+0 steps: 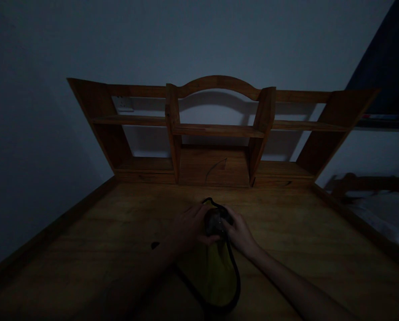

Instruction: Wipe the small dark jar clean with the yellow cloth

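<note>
A dark, round object with a greyish, shiny face [214, 224] is between my hands; the dim light hides what kind of thing it is. From the left, my left hand [192, 226] curves around it, thumb along its lower edge. On the other side, my right hand [237, 228] grips its right edge, with the thumb on top. Beneath them lies an olive-yellow cloth piece with black edging [216, 276], reaching towards me. Its narrow far end shows just beyond the round object. My left forearm covers part of its left side.
The cloth is on a wooden desktop [286, 240]. A wooden shelf unit [218, 130] with several compartments stands along the back against the wall. A wall socket [124, 104] shows through its left part. Raised wooden edges run along both desk sides.
</note>
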### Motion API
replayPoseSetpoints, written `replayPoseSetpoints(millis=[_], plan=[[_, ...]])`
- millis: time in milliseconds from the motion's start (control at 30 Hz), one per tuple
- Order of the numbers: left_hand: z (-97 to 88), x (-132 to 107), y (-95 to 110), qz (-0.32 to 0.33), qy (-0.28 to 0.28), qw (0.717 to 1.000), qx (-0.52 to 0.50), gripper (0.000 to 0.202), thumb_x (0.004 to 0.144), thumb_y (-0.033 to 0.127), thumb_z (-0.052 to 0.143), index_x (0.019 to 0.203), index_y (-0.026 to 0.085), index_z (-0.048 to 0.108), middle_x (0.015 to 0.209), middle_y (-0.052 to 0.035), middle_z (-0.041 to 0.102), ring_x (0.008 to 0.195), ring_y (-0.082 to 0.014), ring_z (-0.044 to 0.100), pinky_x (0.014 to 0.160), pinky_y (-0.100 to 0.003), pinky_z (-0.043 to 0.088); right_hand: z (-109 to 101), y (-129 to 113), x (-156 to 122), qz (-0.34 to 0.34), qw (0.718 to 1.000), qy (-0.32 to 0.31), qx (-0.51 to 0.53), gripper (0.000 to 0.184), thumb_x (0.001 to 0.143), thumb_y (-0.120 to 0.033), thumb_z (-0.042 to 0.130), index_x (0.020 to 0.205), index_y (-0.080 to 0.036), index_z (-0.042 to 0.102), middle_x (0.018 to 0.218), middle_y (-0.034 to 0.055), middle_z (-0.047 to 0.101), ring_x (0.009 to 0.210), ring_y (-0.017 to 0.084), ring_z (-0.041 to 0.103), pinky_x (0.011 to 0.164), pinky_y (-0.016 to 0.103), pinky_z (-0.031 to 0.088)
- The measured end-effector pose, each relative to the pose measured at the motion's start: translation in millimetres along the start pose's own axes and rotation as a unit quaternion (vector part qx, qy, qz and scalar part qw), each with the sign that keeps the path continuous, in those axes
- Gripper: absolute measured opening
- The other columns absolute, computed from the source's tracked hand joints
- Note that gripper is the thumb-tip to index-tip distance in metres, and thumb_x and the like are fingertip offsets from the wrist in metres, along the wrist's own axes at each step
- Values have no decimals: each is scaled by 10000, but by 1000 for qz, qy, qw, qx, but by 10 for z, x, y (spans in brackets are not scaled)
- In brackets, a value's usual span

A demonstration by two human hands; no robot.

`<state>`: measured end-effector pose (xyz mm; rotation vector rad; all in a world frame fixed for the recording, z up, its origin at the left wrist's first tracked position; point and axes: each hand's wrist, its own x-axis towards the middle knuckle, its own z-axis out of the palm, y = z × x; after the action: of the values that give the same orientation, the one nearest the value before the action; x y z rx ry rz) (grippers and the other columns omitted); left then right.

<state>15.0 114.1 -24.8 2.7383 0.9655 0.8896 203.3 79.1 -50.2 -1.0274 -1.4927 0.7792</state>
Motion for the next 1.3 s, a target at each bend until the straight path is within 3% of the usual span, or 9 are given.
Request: replayPoseSetpoints(millis=[100, 167, 233, 367, 533, 700, 800, 1167, 1300], plan=[[7, 8, -16, -50, -24, 997, -60, 543, 796, 458, 625, 1267, 259, 441, 1261, -77, 529, 1096, -261, 567, 874, -398, 494, 19, -17, 10, 24, 1000, 16, -7, 215, 884, -292, 543, 1036, -180, 645, 977, 37, 691, 897, 212, 634, 796, 289, 498], [18, 15, -29, -49, -26, 993, -107, 516, 850, 418, 567, 1314, 263, 402, 1304, -80, 483, 1130, -250, 542, 910, -408, 480, 33, 0, 12, 31, 999, 24, -8, 226, 891, -322, 539, 1020, -173, 649, 984, 45, 691, 909, 220, 632, 803, 295, 493], [33, 23, -38, -25, -37, 989, -144, 619, 848, 427, 580, 1383, 258, 319, 1362, -99, 419, 1212, -259, 478, 978, -431, 442, 42, 38, 12, 35, 999, 28, -2, 244, 894, -339, 538, 1028, -167, 648, 995, 51, 692, 915, 225, 631, 806, 299, 490], [87, 43, -55, 27, -51, 984, -167, 983, 656, 536, 755, 1430, 249, 221, 1401, -127, 360, 1292, -290, 388, 1056, -459, 383, 36, 143, 10, 54, 998, 44, 5, 287, 892, -386, 540, 984, -141, 656, 945, 66, 699, 865, 233, 638, 751, 301, 503], [157, 52, -126, 36, -42, 993, -101, 981, 645, 561, 752, 1422, 247, 242, 1391, -122, 407, 1277, -286, 419, 1040, -449, 411, 27, 194, 12, 49, 998, 38, 1, 266, 883, -358, 544, 1013, -150, 647, 977, 64, 697, 903, 241, 636, 804, 333, 508], [75, 43, -96, 38, -30, 994, -99, 945, 607, 493, 798, 1372, 237, 307, 1347, -93, 484, 1230, -299, 479, 1039, -454, 415, 26, 113, 15, 27, 999, 13, 16, 351, 806, -214, 595, 1157, -210, 592, 1118, 39, 662, 1039, 227, 607, 919, 349, 477], [28, 37, -49, 21, -22, 993, -113, 900, 608, 476, 800, 1344, 250, 334, 1326, -85, 509, 1194, -294, 516, 1004, -456, 448, 15, 72, 20, 26, 999, 8, 24, 378, 784, -184, 598, 1159, -224, 590, 1115, 32, 661, 1036, 222, 607, 903, 343, 484], [47, -5, -100, 37, 19, 995, -89, 886, 586, 592, 768, 1303, 214, 411, 1242, -148, 518, 1144, -306, 531, 923, -463, 489, 0, 31, 1, 42, 998, 4, -44, 156, 857, -270, 563, 959, -173, 631, 871, 35, 678, 817, 209, 623, 724, 292, 502], [56, -30, -102, 38, 19, 995, -94, 862, 580, 517, 793, 1291, 214, 413, 1224, -128, 546, 1120, -312, 545, 936, -471, 480, 18, -40, -9, 21, 999, -26, -10, 192, 850, -241, 559, 1021, -180, 622, 948, 33, 674, 880, 201, 619, 776, 284, 495]])
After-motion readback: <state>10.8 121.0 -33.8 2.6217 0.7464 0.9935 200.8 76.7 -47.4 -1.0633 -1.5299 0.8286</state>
